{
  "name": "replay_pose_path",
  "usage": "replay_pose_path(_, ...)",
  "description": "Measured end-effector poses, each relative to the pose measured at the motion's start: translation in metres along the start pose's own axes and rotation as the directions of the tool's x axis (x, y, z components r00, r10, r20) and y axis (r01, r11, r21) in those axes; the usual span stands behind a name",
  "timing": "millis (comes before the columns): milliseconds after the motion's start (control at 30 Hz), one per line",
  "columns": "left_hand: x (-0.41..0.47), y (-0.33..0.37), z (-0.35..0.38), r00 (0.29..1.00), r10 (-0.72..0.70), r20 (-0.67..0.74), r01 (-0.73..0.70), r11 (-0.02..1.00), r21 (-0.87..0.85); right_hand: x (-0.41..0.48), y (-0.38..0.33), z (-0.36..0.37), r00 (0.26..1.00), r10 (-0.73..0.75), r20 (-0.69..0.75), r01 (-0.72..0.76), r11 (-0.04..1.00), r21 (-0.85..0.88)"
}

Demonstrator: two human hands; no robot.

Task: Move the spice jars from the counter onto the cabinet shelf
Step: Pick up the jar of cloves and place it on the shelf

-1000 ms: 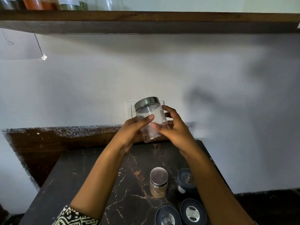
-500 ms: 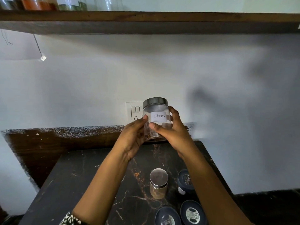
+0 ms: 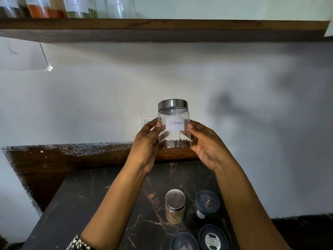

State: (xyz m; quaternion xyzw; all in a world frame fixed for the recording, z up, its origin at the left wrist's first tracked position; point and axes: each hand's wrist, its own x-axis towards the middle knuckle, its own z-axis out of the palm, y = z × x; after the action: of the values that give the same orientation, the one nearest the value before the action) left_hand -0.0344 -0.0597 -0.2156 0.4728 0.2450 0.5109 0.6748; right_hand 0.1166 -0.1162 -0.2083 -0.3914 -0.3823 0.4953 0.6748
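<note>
Cloves jar [image 3: 173, 139] upright between left hand [image 3: 146, 147], right hand [image 3: 207, 147]; probably fingertip grip.

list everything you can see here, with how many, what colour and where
cloves jar: 1, clear with a silver lid and a white "Cloves" label, held upright above the counter
silver-lidded jar: 1, clear with brownish contents, on the counter
dark-lidded jars: 3, dark lids, on the counter's near right
shelf jars: at least 4, clear and labelled, orange and green contents, on the shelf's left
shelf: 1, dark wood, across the top
counter: 1, black with pale veins, below
wooden ledge: 1, brown, behind the counter
switch plate: 1, white, on the wall behind the cloves jar
sleeve: 1, black-and-white pattern, bottom edge
left hand: holds the jar's left side
right hand: holds its right side
</note>
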Motion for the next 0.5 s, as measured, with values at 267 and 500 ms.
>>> replay_pose_path(267, -0.003, 0.013, 0.008, 0.999, 0.020, 0.029, -0.024, 0.989, 0.145, 0.003, -0.013, 0.001, 1.000, 0.007, -0.007, -0.007, 0.996, -0.084)
replay_pose_path(500, -0.007, 0.039, 0.017, 0.986, 0.138, 0.089, -0.158, 0.945, 0.287, 0.004, -0.034, 0.011, 0.999, -0.041, 0.013, 0.043, 0.981, -0.191)
